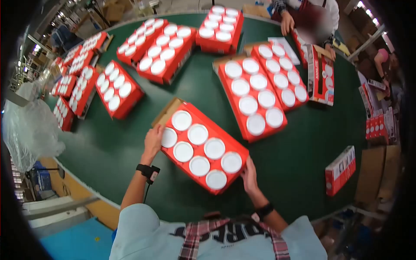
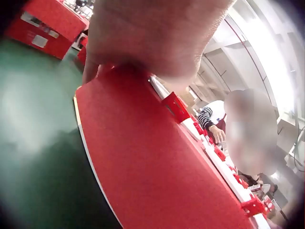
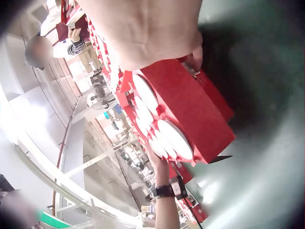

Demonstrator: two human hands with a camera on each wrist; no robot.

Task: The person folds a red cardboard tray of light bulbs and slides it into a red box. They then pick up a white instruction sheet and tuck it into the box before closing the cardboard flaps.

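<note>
A red box (image 1: 187,126) with several white round discs in its top lies slantwise between my hands, over the green table, with a brown cardboard flap out at its far left end. My left hand (image 1: 153,141) grips that left end near the flap. At the opposite end, my right hand (image 1: 250,175) holds the box by its side. In the right wrist view the fingers (image 3: 196,58) reach round the red side (image 3: 190,105) toward the underside. The left wrist view shows a plain red side panel (image 2: 138,152) below the hand; those fingertips are largely hidden.
Similar red boxes stand ahead on the green table (image 1: 186,93), including one close at the right (image 1: 248,89) and one at the left (image 1: 119,89). A closed carton (image 1: 340,171) lies at far right. Another person's hand (image 1: 287,22) works across the table. Clear plastic (image 1: 30,125) hangs at left.
</note>
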